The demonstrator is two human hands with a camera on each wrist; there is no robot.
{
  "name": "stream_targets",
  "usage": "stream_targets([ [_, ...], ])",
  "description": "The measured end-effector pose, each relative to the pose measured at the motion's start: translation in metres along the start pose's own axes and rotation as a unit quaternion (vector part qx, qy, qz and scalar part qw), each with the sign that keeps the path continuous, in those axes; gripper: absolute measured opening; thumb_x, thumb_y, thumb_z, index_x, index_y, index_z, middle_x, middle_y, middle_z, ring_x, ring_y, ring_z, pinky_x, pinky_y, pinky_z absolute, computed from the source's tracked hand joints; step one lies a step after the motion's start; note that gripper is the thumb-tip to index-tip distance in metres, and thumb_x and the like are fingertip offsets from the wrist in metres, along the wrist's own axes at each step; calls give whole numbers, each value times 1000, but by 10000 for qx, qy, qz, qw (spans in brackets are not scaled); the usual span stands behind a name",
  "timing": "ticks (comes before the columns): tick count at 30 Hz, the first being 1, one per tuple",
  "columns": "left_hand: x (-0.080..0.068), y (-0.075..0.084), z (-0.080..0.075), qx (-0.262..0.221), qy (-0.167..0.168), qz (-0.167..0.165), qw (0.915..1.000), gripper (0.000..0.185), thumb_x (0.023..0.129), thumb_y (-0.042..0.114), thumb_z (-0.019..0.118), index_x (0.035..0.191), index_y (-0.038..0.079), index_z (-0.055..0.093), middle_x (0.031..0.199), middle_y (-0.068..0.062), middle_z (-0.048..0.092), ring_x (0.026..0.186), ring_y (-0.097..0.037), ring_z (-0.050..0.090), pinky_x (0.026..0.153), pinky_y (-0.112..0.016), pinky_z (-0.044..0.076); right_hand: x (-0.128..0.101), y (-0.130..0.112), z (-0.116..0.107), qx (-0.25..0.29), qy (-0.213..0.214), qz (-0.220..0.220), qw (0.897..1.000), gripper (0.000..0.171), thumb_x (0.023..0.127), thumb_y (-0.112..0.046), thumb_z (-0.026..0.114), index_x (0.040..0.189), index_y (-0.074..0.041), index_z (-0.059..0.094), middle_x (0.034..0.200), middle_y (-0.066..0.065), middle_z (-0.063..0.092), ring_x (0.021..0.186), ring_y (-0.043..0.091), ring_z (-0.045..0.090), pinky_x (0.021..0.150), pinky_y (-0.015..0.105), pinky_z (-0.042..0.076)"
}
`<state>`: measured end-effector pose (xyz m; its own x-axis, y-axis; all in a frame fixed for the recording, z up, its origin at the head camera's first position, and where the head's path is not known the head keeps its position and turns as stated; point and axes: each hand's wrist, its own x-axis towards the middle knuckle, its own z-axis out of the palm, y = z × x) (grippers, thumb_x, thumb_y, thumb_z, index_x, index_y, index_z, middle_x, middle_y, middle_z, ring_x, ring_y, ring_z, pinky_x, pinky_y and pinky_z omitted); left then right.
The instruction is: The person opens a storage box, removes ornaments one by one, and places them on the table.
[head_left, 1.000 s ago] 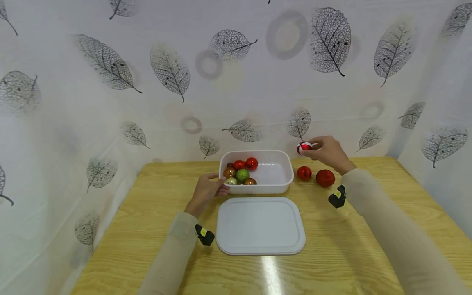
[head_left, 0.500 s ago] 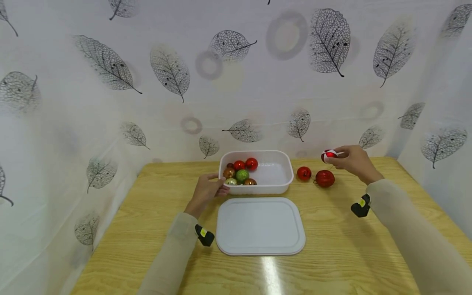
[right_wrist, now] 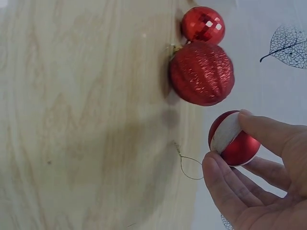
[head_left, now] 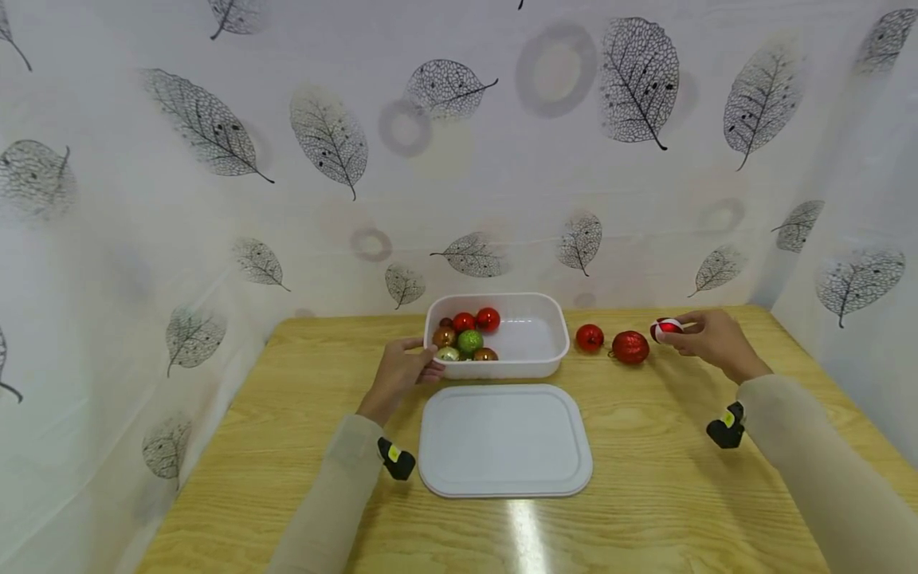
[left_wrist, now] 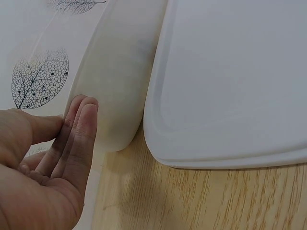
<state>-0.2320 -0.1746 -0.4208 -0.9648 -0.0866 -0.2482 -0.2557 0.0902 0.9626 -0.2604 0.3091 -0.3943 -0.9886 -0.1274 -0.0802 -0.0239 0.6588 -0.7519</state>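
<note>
The right hand (head_left: 706, 336), pinching a red-and-white bauble (head_left: 665, 328), has carried it away from the white tub (head_left: 551, 356) and down near the counter (head_left: 645, 446), beside the glittery red bauble (head_left: 630, 347); the left hand (head_left: 402, 371), fingers straight, steadies the tub.

The person wears a soft, pale beige top with long sleeves. The left long beige sleeve (head_left: 326, 502) and the right long beige sleeve (head_left: 817, 470) both reach down to the wrists. A small black clip-like gadget with a yellow dot (head_left: 397, 460) sits under the left wrist. Another small black gadget with a yellow dot (head_left: 726, 428) sits under the right wrist. They may be little cameras, but they look too small to tell. Both hands are bare, with no rings.
</note>
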Motion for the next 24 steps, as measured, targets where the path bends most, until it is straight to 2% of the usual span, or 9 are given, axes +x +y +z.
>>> stream_targets([
  [6, 0, 1, -1, 73, 27, -64, 9999, 41, 102, 12, 62, 138, -6, 55, 86, -17, 74, 69, -18, 73, 76, -36, 65, -4, 8, 4, -32, -105, 150, 9998, 72, 97, -29, 71, 139, 22, 41, 123, 40, 59, 91, 36, 72, 80, 44, 64],
  [14, -1, 2, -1, 74, 19, -62, 10000, 40, 102, 12, 62, 137, -6, 56, 84, -16, 74, 68, -17, 73, 76, -37, 65, -6, 16, 10, 105, -238, 261, 9993, 71, 96, -23, 73, 139, 22, 40, 124, 42, 57, 87, 32, 74, 76, 41, 65],
  [24, -2, 0, -1, -16, -12, 5, 10000, 40, 102, 10, 62, 137, -8, 55, 80, -15, 74, 65, -17, 72, 72, -34, 65, -7, 18, 14, 108, -254, 304, 9992, 70, 97, -19, 71, 140, 25, 35, 125, 44, 56, 84, 29, 74, 73, 38, 65],
])
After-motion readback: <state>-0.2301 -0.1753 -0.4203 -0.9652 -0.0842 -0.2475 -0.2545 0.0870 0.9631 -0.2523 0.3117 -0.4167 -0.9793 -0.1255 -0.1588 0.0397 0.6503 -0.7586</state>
